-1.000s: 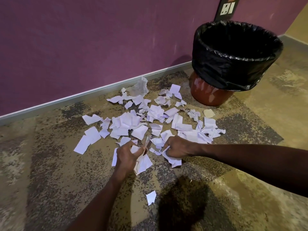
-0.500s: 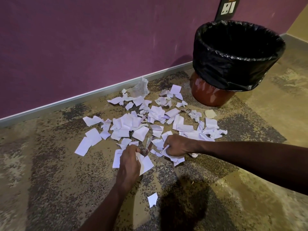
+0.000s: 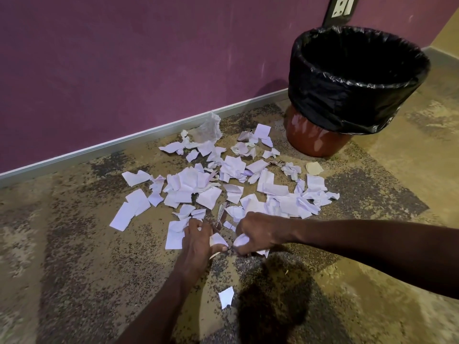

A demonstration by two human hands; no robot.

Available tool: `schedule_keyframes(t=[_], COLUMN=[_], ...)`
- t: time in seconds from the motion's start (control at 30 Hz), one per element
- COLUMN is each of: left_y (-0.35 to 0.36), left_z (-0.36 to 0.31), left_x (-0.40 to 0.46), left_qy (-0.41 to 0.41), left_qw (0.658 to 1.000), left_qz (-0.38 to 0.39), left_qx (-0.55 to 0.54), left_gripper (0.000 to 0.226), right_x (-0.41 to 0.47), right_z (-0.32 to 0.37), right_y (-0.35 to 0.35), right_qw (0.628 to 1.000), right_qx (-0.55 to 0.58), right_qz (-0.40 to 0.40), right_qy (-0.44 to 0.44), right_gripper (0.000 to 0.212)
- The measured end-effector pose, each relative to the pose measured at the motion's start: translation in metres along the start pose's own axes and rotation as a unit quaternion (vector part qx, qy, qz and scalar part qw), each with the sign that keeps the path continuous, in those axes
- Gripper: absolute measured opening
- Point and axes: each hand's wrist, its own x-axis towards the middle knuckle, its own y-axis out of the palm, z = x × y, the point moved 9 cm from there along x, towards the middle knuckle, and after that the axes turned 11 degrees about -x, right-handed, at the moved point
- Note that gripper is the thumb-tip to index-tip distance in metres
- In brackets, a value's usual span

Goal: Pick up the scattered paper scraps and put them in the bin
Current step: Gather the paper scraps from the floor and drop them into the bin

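Several white paper scraps (image 3: 188,184) lie scattered over the mottled floor in front of the wall. A brown bin (image 3: 315,142) lined with a black bag (image 3: 357,70) stands upright at the back right, its mouth open. At the near edge of the pile my left hand (image 3: 198,240) holds a paper scrap (image 3: 218,239) under its curled fingers. Close beside it, my right hand (image 3: 258,232) grips a small bunch of crumpled scraps (image 3: 241,239) low over the floor. One lone scrap (image 3: 226,297) lies nearer to me, apart from the pile.
A purple wall with a pale skirting strip (image 3: 124,142) runs behind the pile. A crumpled clear plastic piece (image 3: 208,127) stands near the skirting. A wall socket (image 3: 342,7) sits above the bin. A dark shadow (image 3: 270,309) falls on the floor before me.
Both hands have drawn back toward me and closer together, dragging scraps off the near edge of the pile. The right hand's scraps are now bunched up in its grip.
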Motion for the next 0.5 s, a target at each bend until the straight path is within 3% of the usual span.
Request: schedule_keyframes(t=[0.1,0.23,0.37,0.5], left_y=[0.0,-0.006,-0.02,-0.038], left_z=[-0.003,-0.006,-0.006,-0.014], left_x=[0.0,-0.001,0.002,0.008], left_qy=[0.009,0.023,-0.041,-0.085], left_qw=[1.0,0.999,0.993,0.977], left_qz=[0.001,0.001,-0.036,-0.099], left_qx=[-0.02,-0.033,-0.109,-0.168], left_gripper=[0.037,0.022,0.028,0.026], right_x=[0.0,-0.007,-0.018,-0.018], right_z=[0.026,0.055,0.077,0.071], right_y=[0.015,0.039,0.054,0.057], right_qw=[0.995,0.98,0.956,0.96], right_qx=[-0.04,-0.08,-0.173,-0.17], right_qz=[0.054,0.1,0.054,0.038], right_qy=[-0.067,-0.153,-0.23,-0.219], right_gripper=[0.032,0.054,0.053,0.034])
